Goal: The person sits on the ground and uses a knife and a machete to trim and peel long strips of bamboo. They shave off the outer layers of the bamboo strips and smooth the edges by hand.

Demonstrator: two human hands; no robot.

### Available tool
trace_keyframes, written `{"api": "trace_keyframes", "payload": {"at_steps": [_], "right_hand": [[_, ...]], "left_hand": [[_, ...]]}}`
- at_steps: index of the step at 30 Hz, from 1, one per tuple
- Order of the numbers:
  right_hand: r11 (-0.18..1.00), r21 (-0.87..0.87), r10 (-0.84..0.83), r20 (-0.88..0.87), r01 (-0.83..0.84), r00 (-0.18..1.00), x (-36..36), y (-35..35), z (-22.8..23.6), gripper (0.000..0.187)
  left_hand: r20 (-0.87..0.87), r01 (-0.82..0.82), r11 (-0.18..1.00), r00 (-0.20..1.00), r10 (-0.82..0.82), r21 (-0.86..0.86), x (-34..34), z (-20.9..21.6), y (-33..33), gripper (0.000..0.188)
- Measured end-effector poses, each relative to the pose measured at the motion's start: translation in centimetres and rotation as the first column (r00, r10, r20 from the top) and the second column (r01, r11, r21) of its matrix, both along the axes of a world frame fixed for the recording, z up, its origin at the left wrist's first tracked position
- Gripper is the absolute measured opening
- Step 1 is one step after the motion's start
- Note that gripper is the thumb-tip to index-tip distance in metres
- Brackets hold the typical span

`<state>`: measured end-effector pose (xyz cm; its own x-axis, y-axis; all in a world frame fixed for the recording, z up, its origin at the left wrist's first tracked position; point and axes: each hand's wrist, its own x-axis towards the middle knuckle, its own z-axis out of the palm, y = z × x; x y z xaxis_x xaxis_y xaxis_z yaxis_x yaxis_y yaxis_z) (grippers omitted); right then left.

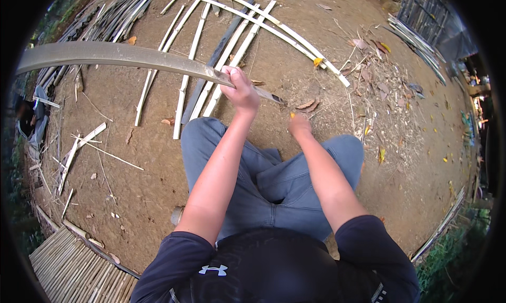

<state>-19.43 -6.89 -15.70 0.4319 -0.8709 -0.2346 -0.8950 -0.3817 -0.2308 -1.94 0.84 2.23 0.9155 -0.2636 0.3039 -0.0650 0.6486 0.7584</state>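
Clenched firmly around a long grey-brown slat (132, 56) with the left grip (240, 91), close to the slat's narrow-looking right end. Running lengthwise left to right across the upper view, bowed gently and dipping toward the right. Pointing a narrow, dark tip to the right, just ahead of the right grip (300, 126); reaching out to the left rim at the broad-looking end. Held up in front of bent legs in grey-blue trousers (211, 145); can't tell whether touching the ground (147, 192) at the tip.

Curled into a fist on the right, just below the tip and apart from the slat in this view. Showing a small yellow-orange spot at the fist's upper edge; can't tell whether held or lying behind, so can't tell whether grasping anything.

Just beyond the right fist: a curled brown leaf (308, 106). Farther right: scattered shavings and leaf litter (390, 116).

Past the left fist: pale strips (181, 108) laid out on the ground, mostly side by side, with two angled off to the upper right. Lying among them: one dark strip (193, 101).

Farther out: stacked poles (100, 18) at upper left, slatted platform (79, 266) at lower left, dark panel (424, 13) at upper right.
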Motion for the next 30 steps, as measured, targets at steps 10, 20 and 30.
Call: {"api": "trace_keyframes", "payload": {"at_steps": [10, 20, 30], "right_hand": [[0.967, 0.223, -0.085, -0.186, 0.126, 0.979, 1.3, 0.0, 0.9, 0.041], [0.965, 0.231, -0.126, -0.005, 0.124, 0.992, 2.2, 0.6, 3.5, 0.044], [0.939, 0.309, -0.185, 0.083, 0.151, 0.979, 1.2, 0.5, 3.1, 0.048]], "left_hand": [[-0.017, 0.031, 0.999, 0.999, -0.032, -0.032, 0.0, -0.1, 0.4, 0.021], [-0.034, 0.025, 0.999, 0.999, -0.026, -0.028, 0.8, -0.9, 1.2, 0.021], [0.064, 0.098, 0.995, 0.993, -0.097, -0.014, -0.9, -1.2, 2.7, 0.021]]}}
